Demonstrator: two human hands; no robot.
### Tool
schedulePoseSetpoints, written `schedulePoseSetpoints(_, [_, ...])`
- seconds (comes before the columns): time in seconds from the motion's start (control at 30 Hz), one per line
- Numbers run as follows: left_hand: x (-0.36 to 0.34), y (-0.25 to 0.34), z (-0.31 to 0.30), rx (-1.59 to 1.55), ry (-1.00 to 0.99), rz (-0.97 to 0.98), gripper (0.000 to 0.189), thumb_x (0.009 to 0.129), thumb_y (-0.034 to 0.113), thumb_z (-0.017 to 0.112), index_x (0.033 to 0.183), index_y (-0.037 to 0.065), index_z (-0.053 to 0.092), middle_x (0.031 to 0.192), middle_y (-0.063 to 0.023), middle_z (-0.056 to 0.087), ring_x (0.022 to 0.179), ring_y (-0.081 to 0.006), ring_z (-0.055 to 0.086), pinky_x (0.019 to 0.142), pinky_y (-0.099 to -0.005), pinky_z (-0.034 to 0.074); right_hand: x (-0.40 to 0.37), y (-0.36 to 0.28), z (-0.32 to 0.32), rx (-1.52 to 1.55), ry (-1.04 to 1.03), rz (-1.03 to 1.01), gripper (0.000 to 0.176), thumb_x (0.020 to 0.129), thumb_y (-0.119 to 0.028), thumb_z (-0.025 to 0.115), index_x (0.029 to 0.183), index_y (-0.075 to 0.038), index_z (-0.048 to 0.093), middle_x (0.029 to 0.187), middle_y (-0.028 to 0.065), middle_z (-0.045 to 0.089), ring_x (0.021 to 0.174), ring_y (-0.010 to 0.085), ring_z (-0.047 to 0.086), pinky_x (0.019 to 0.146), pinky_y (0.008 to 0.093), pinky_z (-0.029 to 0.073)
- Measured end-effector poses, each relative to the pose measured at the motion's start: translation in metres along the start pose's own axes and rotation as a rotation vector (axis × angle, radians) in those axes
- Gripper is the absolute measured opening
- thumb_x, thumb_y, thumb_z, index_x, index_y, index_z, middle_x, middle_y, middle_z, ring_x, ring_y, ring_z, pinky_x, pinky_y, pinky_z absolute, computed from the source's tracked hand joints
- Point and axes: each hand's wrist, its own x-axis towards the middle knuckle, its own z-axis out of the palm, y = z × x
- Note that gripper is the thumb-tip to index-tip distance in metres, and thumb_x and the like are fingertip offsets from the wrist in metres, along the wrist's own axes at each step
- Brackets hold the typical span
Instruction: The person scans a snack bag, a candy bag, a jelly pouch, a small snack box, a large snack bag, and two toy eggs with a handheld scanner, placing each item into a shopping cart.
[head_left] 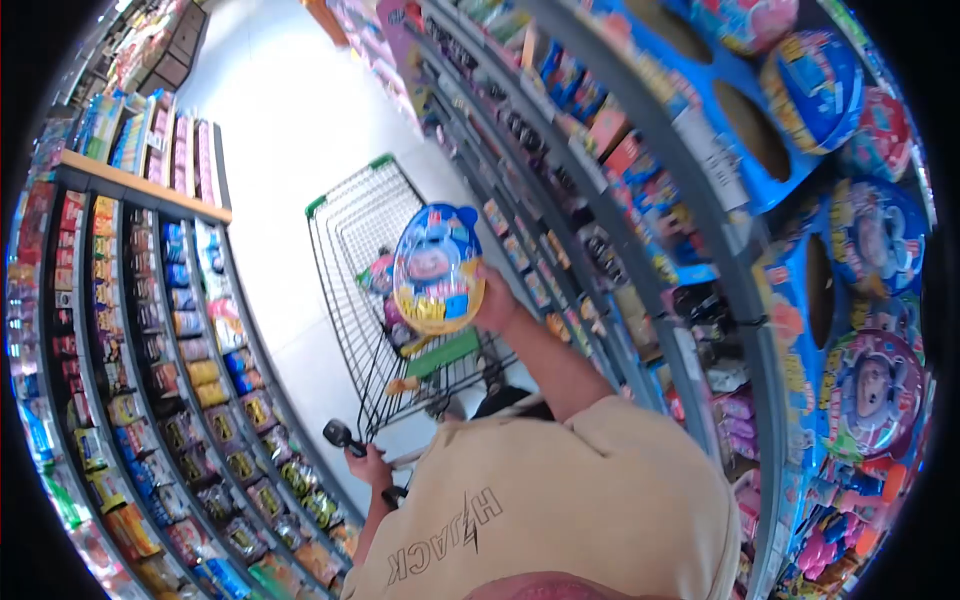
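My right hand [494,302] grips the side of a large egg-shaped surprise pack [438,268], blue on top and yellow below, with a cartoon figure on its front. It is held up in front of me, over the shopping cart [345,235]. Lower left, my left hand [371,467] is closed around a black knobbed thing [344,437] near the cart's rear; I cannot make out what it is. Inside the wire cart lie a few colourful packs [378,275], partly hidden by the egg.
On the right, shelves [755,230] hold more egg-shaped packs [875,235] in blue displays, close to my right arm. Candy shelves [180,370] curve along the left. The pale floor [265,100] of the aisle runs ahead, past the cart.
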Motion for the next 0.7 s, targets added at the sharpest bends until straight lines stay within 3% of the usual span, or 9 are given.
schedulePoseSetpoints(0.1, [0.001, -0.004, 0.001, 0.137, -0.022, -0.011, 0.024, 0.086, 0.002, 0.068, 0.108, -0.003, 0.060, 0.073, -0.0089, 0.066, 0.054, -0.0196, 0.068, 0.050, -0.0370, 0.057, -0.023, -0.024, 0.041, 0.002, -0.181, -0.052, 0.083, 0.101, -0.051, 0.067, 0.169, -0.011, 0.038, 0.166, 0.0173, 0.051, 0.152, 0.0402, 0.051, 0.127, 0.0627, 0.038])
schedulePoseSetpoints(0.2, [-0.003, 0.014, 0.006, 0.156, -0.017, -0.030, 0.023, 0.084, 0.002, 0.069, 0.104, -0.003, 0.058, 0.070, -0.0094, 0.065, 0.053, -0.0209, 0.068, 0.050, -0.0382, 0.057, -0.052, -0.014, 0.037, 0.074, -0.115, -0.110, 0.083, 0.104, -0.053, 0.064, 0.169, -0.010, 0.037, 0.167, 0.0176, 0.051, 0.153, 0.0395, 0.050, 0.127, 0.0615, 0.040])
schedulePoseSetpoints(0.4, [0.011, 0.012, -0.002, 0.173, -0.075, -0.084, 0.024, 0.082, 0.004, 0.069, 0.101, -0.001, 0.055, 0.069, -0.0087, 0.062, 0.051, -0.0216, 0.066, 0.050, -0.0390, 0.057, -0.096, 0.001, 0.042, -0.217, -0.037, -0.124, 0.085, 0.104, -0.050, 0.067, 0.169, -0.005, 0.035, 0.164, 0.0160, 0.054, 0.151, 0.0341, 0.054, 0.127, 0.0547, 0.042])
schedulePoseSetpoints(0.5, [0.028, -0.007, -0.008, 0.137, -0.136, -0.038, 0.026, 0.080, 0.006, 0.071, 0.100, 0.000, 0.055, 0.070, -0.0069, 0.060, 0.054, -0.0212, 0.061, 0.053, -0.0386, 0.053, -0.110, 0.005, 0.073, -0.261, -0.058, -0.225, 0.083, 0.103, -0.049, 0.069, 0.167, -0.004, 0.039, 0.165, 0.0157, 0.055, 0.150, 0.0332, 0.056, 0.128, 0.0530, 0.041])
schedulePoseSetpoints(0.53, [0.038, -0.016, -0.006, 0.172, -0.132, 0.062, 0.026, 0.080, 0.006, 0.072, 0.099, 0.001, 0.055, 0.071, -0.0064, 0.060, 0.056, -0.0211, 0.059, 0.055, -0.0385, 0.052, -0.112, 0.004, 0.085, -0.258, -0.071, -0.259, 0.083, 0.103, -0.049, 0.069, 0.167, -0.004, 0.040, 0.165, 0.0158, 0.055, 0.150, 0.0333, 0.056, 0.128, 0.0530, 0.041])
schedulePoseSetpoints(0.57, [0.047, -0.026, -0.004, 0.211, -0.131, 0.163, 0.027, 0.080, 0.007, 0.073, 0.099, 0.001, 0.055, 0.071, -0.0059, 0.059, 0.058, -0.0210, 0.057, 0.057, -0.0384, 0.051, -0.116, 0.004, 0.090, -0.216, -0.138, -0.270, 0.071, 0.108, -0.040, 0.064, 0.165, -0.004, 0.041, 0.162, 0.0162, 0.057, 0.147, 0.0321, 0.058, 0.124, 0.0520, 0.046])
schedulePoseSetpoints(0.6, [0.052, -0.032, -0.011, 0.253, -0.137, 0.265, 0.027, 0.080, 0.007, 0.074, 0.099, 0.001, 0.055, 0.072, -0.0055, 0.058, 0.060, -0.0209, 0.055, 0.059, -0.0383, 0.050, -0.118, 0.006, 0.103, -0.199, -0.122, -0.312, 0.074, 0.107, -0.044, 0.065, 0.165, -0.005, 0.041, 0.163, 0.0157, 0.056, 0.148, 0.0323, 0.057, 0.125, 0.0520, 0.045])
schedulePoseSetpoints(0.63, [0.050, -0.019, -0.012, 0.178, -0.190, 0.151, 0.028, 0.079, 0.009, 0.074, 0.099, 0.001, 0.056, 0.072, -0.0060, 0.056, 0.063, -0.0217, 0.053, 0.063, -0.0388, 0.050, -0.122, 0.008, 0.122, -0.181, -0.104, -0.360, 0.078, 0.106, -0.048, 0.066, 0.166, -0.005, 0.041, 0.164, 0.0152, 0.056, 0.149, 0.0326, 0.056, 0.126, 0.0520, 0.043])
schedulePoseSetpoints(0.7, [0.056, 0.000, -0.008, 0.250, -0.183, 0.181, 0.029, 0.079, 0.010, 0.075, 0.100, 0.001, 0.056, 0.073, -0.0074, 0.056, 0.065, -0.0223, 0.054, 0.065, -0.0398, 0.051, -0.132, 0.006, 0.158, -0.263, -0.054, -0.463, 0.081, 0.105, -0.052, 0.068, 0.166, -0.006, 0.041, 0.165, 0.0140, 0.055, 0.149, 0.0325, 0.056, 0.127, 0.0517, 0.042])
